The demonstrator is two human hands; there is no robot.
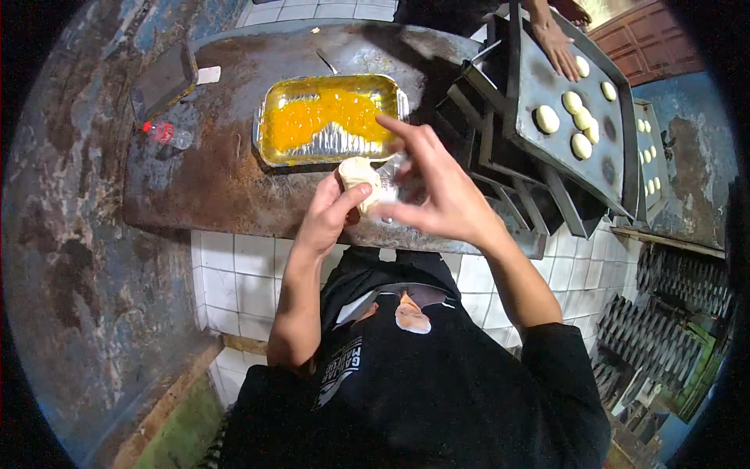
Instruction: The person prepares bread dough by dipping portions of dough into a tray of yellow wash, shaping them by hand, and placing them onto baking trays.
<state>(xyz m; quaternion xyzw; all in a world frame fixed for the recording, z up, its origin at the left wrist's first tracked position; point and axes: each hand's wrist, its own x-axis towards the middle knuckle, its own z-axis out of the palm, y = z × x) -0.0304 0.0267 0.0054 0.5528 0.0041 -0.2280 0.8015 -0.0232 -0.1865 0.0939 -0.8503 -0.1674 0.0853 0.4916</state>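
My left hand point(328, 211) is closed around a piece of pale dough point(358, 173), held in front of the table's near edge region, thumb pressed on its side. To the right of the dough, my right hand point(433, 187) has its fingers and thumb spread apart, with nothing visible between them; the fingertips are slightly blurred. Its index finger reaches over the near right corner of a shiny metal pan point(324, 156). Inside the pan lies a glossy orange-yellow filling point(320, 117), spread unevenly, with bare metal showing at the near side.
On the right, a dark baking tray point(539, 102) with several dough balls point(582, 117) rests on stacked trays point(492, 141). Another person's hand point(556, 48) lies over it. A red-capped clear bottle point(168, 134) and an angled metal box point(162, 82) are at left; a utensil handle point(326, 62) lies behind the pan.
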